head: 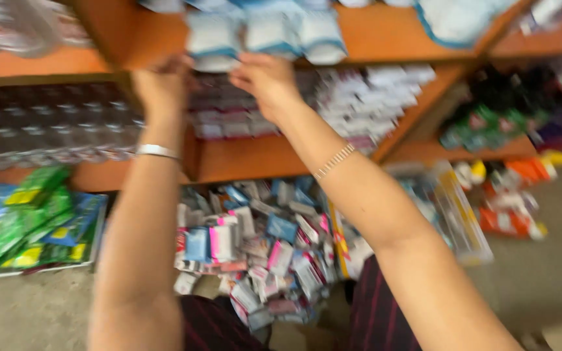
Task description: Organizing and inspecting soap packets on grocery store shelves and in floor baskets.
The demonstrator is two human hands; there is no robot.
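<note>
hands at white packets on shelf

both arms raised to an orange wooden shelf (385, 36); left hand (162, 83) and right hand (267, 77) touch a row of white packets with blue bands (265, 32) at the shelf edge; frame blurred, finger grip cannot be told; loose small boxes (255, 250) heaped on the floor below; green packets (27, 218) lie to the left.
</note>
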